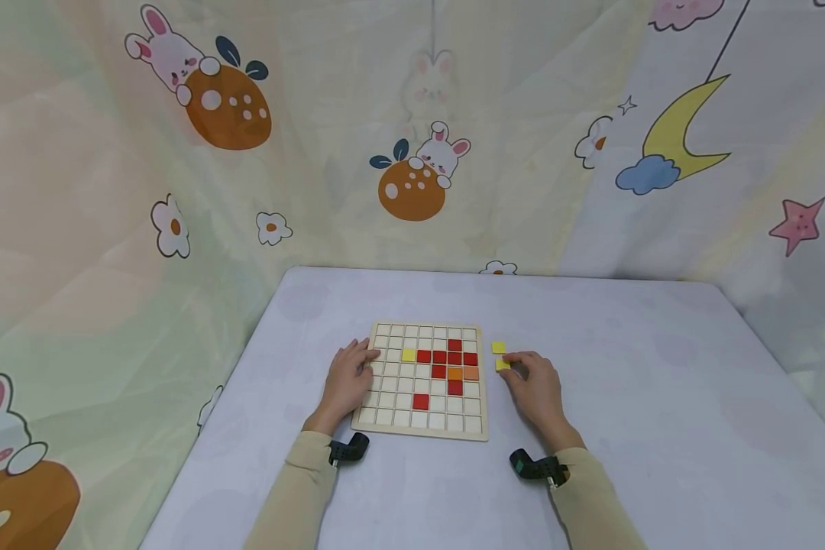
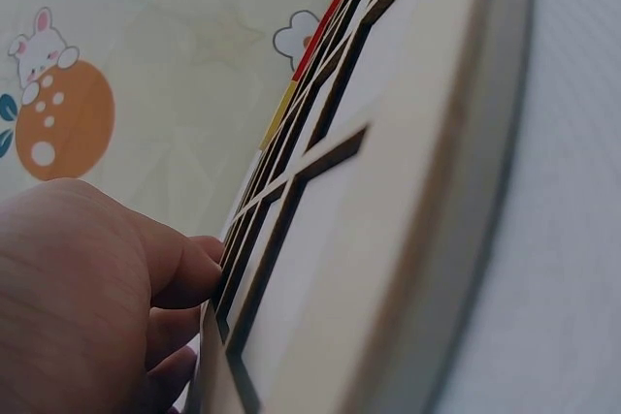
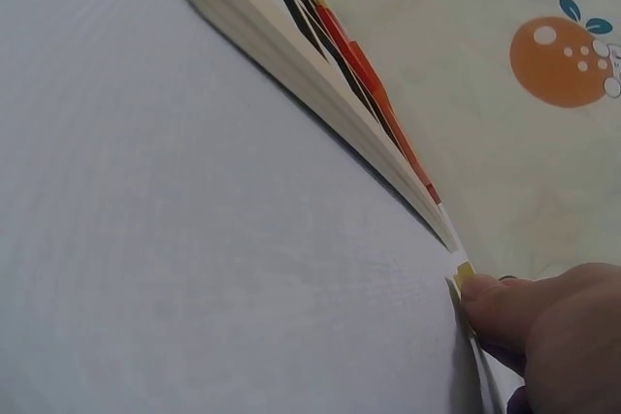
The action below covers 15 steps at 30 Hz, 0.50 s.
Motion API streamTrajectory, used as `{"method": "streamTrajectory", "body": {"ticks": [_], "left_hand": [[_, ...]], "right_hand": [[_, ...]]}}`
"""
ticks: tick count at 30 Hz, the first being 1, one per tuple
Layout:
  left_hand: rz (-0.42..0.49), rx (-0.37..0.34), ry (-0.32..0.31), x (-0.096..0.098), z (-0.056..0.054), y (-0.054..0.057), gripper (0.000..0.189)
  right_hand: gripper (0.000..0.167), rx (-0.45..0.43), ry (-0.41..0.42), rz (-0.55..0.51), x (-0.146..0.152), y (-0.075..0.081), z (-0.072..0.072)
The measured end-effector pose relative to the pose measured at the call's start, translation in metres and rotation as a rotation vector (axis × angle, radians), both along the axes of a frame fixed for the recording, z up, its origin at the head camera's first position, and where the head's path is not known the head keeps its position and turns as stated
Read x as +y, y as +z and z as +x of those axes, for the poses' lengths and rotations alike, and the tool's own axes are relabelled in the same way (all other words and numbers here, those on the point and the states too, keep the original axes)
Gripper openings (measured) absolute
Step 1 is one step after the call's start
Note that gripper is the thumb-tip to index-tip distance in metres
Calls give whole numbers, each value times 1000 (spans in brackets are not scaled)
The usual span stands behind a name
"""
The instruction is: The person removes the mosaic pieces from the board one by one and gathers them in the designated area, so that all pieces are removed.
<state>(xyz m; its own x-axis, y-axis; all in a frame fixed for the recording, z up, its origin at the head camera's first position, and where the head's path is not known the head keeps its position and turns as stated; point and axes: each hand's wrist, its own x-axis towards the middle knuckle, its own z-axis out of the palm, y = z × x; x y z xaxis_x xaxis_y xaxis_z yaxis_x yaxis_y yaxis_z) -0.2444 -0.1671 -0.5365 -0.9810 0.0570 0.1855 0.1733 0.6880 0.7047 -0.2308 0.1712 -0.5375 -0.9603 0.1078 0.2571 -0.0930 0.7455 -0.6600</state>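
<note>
A square wooden grid board (image 1: 419, 435) lies on the table, with red, orange and yellow square tiles in some of its cells. My left hand (image 1: 347, 379) rests at the board's left edge, its fingertips touching the frame; the left wrist view shows this hand (image 2: 107, 288) against the board's side. To the right of the board, my right hand (image 1: 539, 389) pinches a yellow tile (image 1: 502, 365) between thumb and fingers, low at the tabletop. Just behind it lies another yellow tile (image 1: 498, 347). In the right wrist view the thumb covers most of the pinched tile (image 3: 465, 270).
A white cloth covers the table (image 1: 660, 397). Behind and to the left hangs a printed curtain (image 1: 316, 153) with rabbits, a moon and flowers. Black wrist cameras (image 1: 536, 466) sit on both wrists, over beige sleeves.
</note>
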Motion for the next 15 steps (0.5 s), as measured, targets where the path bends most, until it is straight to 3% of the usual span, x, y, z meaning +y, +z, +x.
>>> {"method": "streamTrajectory", "body": {"ticks": [15], "left_hand": [[6,-4,4,0,1,1,35]], "right_hand": [[17,34,-18,26,-5,-1,-4]]}}
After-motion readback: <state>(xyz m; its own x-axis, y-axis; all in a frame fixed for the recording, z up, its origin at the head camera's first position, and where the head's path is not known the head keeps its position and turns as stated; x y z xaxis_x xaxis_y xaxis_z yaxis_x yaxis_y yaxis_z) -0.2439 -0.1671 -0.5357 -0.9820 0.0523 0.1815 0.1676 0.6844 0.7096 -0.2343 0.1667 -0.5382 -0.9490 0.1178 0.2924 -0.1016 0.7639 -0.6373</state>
